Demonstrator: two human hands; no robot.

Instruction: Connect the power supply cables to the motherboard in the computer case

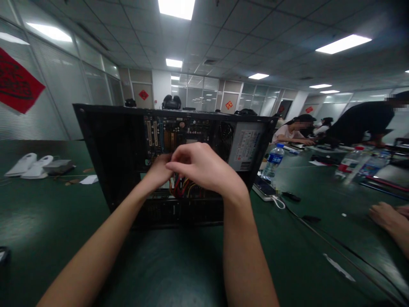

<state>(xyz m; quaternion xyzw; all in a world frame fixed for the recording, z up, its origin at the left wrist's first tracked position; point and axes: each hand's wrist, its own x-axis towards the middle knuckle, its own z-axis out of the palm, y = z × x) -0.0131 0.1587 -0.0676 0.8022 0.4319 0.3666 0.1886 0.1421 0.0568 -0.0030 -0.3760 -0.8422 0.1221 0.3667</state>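
Observation:
A black computer case (92,140) stands on its edge on the table in front of me, its side open. Inside it are a motherboard (191,127), a power supply (246,147) at the right and a bundle of red, yellow and black cables (181,186). My left hand (159,169) reaches into the case, its fingers hidden behind my right hand and the wrist. Bent at the wrist, my right hand (204,165) hangs in front of the board with its fingers curled and closed. What it grips, if anything, is out of sight.
On the green table (179,264), a phone (264,186), a water bottle (273,162) and cables (319,230) lie to the right. White objects (30,165) and a grey box (59,166) sit at left. Another person's hand (385,217) rests at the right edge.

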